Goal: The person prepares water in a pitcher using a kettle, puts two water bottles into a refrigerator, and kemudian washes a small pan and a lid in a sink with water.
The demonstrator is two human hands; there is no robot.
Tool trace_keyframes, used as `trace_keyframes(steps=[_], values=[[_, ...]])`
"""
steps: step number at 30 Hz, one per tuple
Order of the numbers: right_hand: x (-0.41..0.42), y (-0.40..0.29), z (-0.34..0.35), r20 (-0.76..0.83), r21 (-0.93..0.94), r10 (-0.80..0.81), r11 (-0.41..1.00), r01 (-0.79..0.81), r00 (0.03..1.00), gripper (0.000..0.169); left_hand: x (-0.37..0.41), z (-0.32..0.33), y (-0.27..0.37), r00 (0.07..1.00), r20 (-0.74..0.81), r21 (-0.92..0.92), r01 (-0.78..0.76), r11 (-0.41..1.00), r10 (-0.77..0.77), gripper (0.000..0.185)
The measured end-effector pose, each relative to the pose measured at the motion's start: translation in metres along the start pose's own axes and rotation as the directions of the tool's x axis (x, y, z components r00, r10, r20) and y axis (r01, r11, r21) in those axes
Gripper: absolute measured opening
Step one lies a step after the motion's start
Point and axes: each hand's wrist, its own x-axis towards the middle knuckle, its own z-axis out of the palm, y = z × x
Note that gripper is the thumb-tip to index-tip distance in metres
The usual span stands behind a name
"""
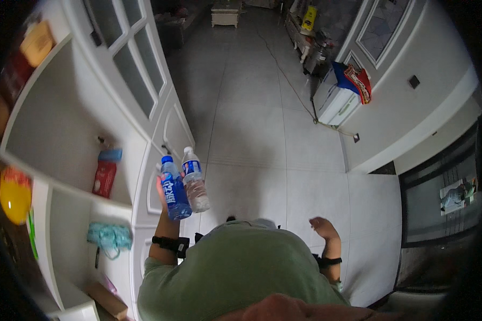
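Observation:
Two plastic bottles are held side by side by my left hand [160, 187], which is mostly hidden behind them. One is a blue-tinted bottle [174, 192] with a blue cap and a label bearing writing. Beside it, a clear bottle [195, 182] has a white cap and a blue label high on its body. Both stand tilted, caps pointing away from me, close to a white cabinet door. Out to my other side hangs my right hand [323, 228] over the tiled floor, its fingers loosely bent and nothing visible in it.
White shelving [70, 192] on the left holds a red packet [104, 178] and a teal bag [109, 236]. Ahead, a glass-paned door [138, 60] stands beside the grey tiles [249, 136]. A cable [283, 72] crosses them towards a white box [337, 105] on the right.

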Motion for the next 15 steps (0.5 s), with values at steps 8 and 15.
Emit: trace_keyframes(steps=[8,15], values=[[0.189,0.012,-0.093,-0.107,0.503,0.464,0.788,-0.354,0.879,0.039,0.266,0.109,0.019,0.986,0.134,-0.024,0.102,0.995,-0.098,0.081],[0.538,0.008,-0.238,-0.177,0.174,0.118,0.981,-0.087,0.977,0.034,0.469,0.169,0.017,0.999,0.001,-0.149,-0.036,0.988,0.037,0.081]])
